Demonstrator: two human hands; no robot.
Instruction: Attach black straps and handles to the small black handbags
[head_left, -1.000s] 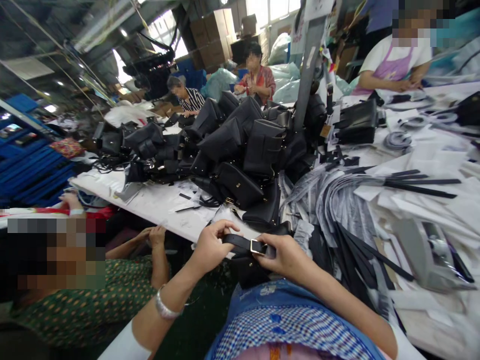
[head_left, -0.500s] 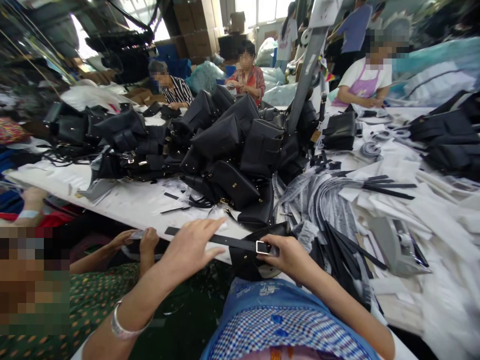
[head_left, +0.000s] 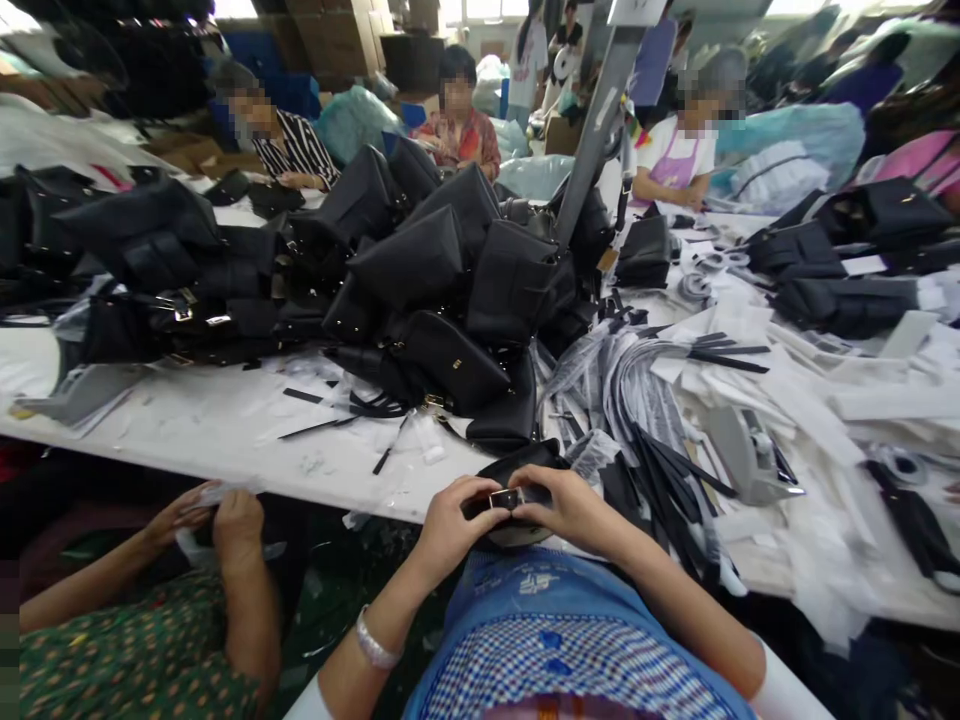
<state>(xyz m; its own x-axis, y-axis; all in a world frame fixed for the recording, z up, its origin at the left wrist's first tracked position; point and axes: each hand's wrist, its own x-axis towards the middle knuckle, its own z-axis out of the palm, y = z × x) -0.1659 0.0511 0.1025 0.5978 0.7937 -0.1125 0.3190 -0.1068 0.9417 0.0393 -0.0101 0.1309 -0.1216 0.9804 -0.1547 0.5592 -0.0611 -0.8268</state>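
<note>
My left hand [head_left: 456, 520] and my right hand [head_left: 566, 505] meet at the table's near edge, both closed on a black strap with a metal buckle [head_left: 505, 498]. The buckle sits between my thumbs. Under my hands lies a small black bag [head_left: 517, 462], partly hidden by my fingers. A silver bracelet circles my left wrist.
A big heap of black bags [head_left: 420, 270] fills the white table [head_left: 225, 440]. Loose black straps [head_left: 660, 460] and white paper pieces lie at the right. A person's hands [head_left: 217, 515] work at my left. Other people sit across the table. A grey post [head_left: 592, 120] rises mid-table.
My left hand, stretched flat along the extended strap, has come back to the buckle and closed. The strap no longer reaches out to the left. The camera has tilted down.
</note>
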